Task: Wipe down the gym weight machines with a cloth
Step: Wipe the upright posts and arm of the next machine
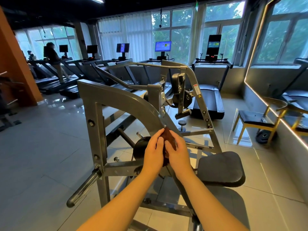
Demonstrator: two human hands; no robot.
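The brown cloth (pixel 169 136) is in the middle, held up between both hands, just in front of the curved grey bar of the machine (pixel 116 97). The left hand (pixel 154 151) pinches the cloth from the left, and the right hand (pixel 179 154) grips it from the right. The top tip of the cloth is right by the bar, but I cannot tell if it touches. A black seat (pixel 221 169) is lower down to the right. A chair (pixel 255 120) stands further right, by the wall. Treadmills (pixel 208 99) line the windows (pixel 171 27) at the back, and a person (pixel 53 60) stands on one far to the left
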